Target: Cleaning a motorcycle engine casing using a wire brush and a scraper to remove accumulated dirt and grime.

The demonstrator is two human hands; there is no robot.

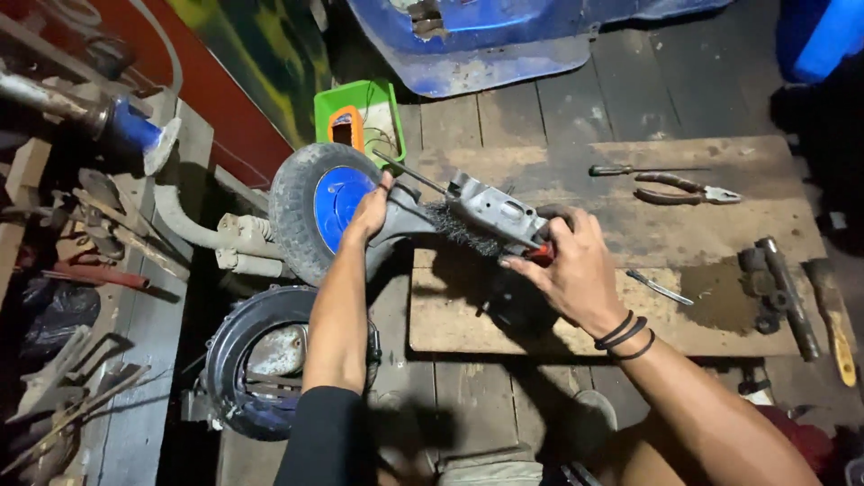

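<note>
Dark plank flooring (540, 108) carries a wooden board (558, 180) at frame centre; above it, the left hand (369, 214) and right hand (576, 270) grip a grey angle grinder (490, 209) with wire brush (463, 229), beside a blue-hubbed wheel (315, 211). Pliers (684, 189) lie upper right.

This place is a small repair workshop with a rough floor of dark wooden planks. Hand tools lie about: pliers (688, 189) and a screwdriver (630, 169) on a worn board (540, 315), a hammer (832, 319) at the side. A small wheel with a blue hub (319, 207), old metal parts (85, 216) and a blue vehicle body panel (504, 40) also show it.
</note>
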